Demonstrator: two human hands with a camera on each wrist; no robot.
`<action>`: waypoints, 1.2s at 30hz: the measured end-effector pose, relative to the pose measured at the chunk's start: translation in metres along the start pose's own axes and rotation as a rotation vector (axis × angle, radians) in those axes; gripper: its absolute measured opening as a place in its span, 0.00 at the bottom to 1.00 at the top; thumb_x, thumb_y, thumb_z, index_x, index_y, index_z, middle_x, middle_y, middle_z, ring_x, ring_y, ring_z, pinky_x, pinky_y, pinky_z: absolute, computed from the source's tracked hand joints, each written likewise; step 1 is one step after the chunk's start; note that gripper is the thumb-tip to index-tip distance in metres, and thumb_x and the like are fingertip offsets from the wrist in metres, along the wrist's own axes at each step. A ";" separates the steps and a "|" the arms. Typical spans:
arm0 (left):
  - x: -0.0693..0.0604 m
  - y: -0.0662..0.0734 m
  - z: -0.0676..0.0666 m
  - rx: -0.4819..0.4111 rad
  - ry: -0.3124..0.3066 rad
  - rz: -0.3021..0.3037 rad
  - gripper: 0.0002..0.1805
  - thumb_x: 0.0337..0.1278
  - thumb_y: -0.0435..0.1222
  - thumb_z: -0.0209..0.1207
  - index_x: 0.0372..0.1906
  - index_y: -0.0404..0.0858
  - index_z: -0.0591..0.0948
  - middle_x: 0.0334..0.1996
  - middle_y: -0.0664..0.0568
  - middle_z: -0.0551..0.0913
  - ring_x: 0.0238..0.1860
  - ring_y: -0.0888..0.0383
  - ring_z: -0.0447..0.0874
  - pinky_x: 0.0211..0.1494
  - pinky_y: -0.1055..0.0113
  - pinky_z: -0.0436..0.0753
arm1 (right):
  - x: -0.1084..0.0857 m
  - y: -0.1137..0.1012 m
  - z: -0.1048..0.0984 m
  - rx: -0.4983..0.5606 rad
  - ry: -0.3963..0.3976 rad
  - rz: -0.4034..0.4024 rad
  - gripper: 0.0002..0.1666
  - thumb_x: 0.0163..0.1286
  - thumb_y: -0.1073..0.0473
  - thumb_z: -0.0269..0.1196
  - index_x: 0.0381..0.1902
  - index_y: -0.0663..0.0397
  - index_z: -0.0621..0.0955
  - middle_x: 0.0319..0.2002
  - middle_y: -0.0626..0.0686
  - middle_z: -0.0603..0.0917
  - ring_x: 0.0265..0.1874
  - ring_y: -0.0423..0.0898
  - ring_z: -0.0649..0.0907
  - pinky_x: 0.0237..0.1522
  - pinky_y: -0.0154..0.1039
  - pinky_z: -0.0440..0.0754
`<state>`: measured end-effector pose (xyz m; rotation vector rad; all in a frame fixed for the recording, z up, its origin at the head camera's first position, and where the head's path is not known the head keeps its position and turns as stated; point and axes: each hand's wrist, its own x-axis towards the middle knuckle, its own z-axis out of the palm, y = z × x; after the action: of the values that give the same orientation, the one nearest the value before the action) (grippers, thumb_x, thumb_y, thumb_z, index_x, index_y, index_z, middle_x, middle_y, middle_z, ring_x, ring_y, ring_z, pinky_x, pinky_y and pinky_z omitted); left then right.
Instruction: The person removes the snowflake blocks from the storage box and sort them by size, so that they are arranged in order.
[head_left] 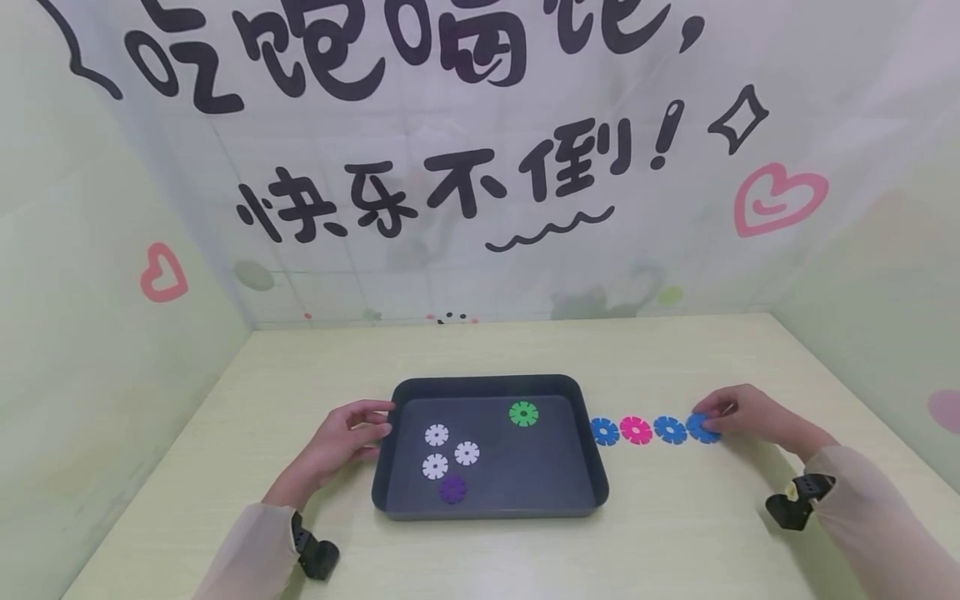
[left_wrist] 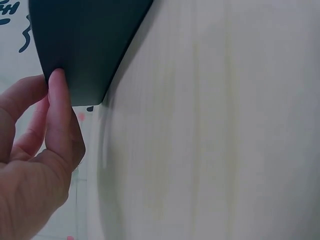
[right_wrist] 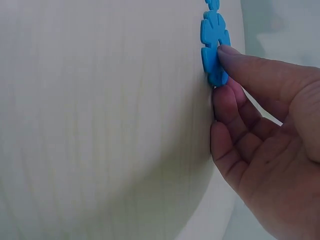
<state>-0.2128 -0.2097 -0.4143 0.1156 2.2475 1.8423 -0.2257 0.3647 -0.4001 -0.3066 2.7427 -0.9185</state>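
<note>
In the head view, a dark grey tray (head_left: 495, 515) lies on the table, holding white snowflake-shaped plastic discs (head_left: 467, 453), a purple disc (head_left: 453, 489) and a green disc (head_left: 523, 413). My left hand (head_left: 339, 442) holds the tray's left rim, thumb against the outer wall (left_wrist: 95, 50) in the left wrist view. Right of the tray runs a row of discs: blue (head_left: 604, 432), pink (head_left: 636, 431), blue (head_left: 670, 430), and a blue end disc (head_left: 703, 428). My right hand (head_left: 757, 417) pinches that end disc (right_wrist: 212, 37), thumb on top and fingers at its edge.
The pale wooden table (head_left: 315, 367) meets a printed white backdrop (head_left: 420, 275) behind, with side panels at left and right. Black wrist cameras sit on both cuffs, the left one (head_left: 318, 558) and the right one (head_left: 791, 508) low over the table.
</note>
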 end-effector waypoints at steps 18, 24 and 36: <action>-0.002 -0.002 -0.001 -0.010 0.007 -0.005 0.25 0.55 0.30 0.60 0.59 0.30 0.70 0.43 0.41 0.73 0.38 0.54 0.79 0.40 0.62 0.83 | 0.011 -0.032 0.003 0.000 0.023 -0.069 0.18 0.57 0.60 0.66 0.44 0.65 0.79 0.31 0.50 0.77 0.31 0.47 0.74 0.29 0.34 0.77; -0.002 -0.002 -0.001 -0.006 0.008 -0.003 0.25 0.55 0.31 0.60 0.58 0.30 0.71 0.43 0.41 0.73 0.38 0.55 0.79 0.40 0.62 0.83 | 0.024 -0.071 0.013 -0.006 -0.007 -0.171 0.18 0.58 0.61 0.65 0.45 0.64 0.78 0.30 0.50 0.77 0.30 0.46 0.75 0.31 0.35 0.79; -0.001 0.001 0.001 -0.011 0.008 -0.009 0.25 0.55 0.31 0.60 0.59 0.31 0.71 0.43 0.41 0.72 0.39 0.53 0.79 0.41 0.61 0.83 | 0.050 -0.140 0.043 0.044 -0.134 -0.383 0.14 0.58 0.64 0.65 0.43 0.63 0.79 0.28 0.48 0.78 0.28 0.44 0.78 0.33 0.36 0.80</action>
<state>-0.2119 -0.2092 -0.4137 0.0961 2.2394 1.8535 -0.2439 0.2176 -0.3549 -0.8746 2.5803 -1.0025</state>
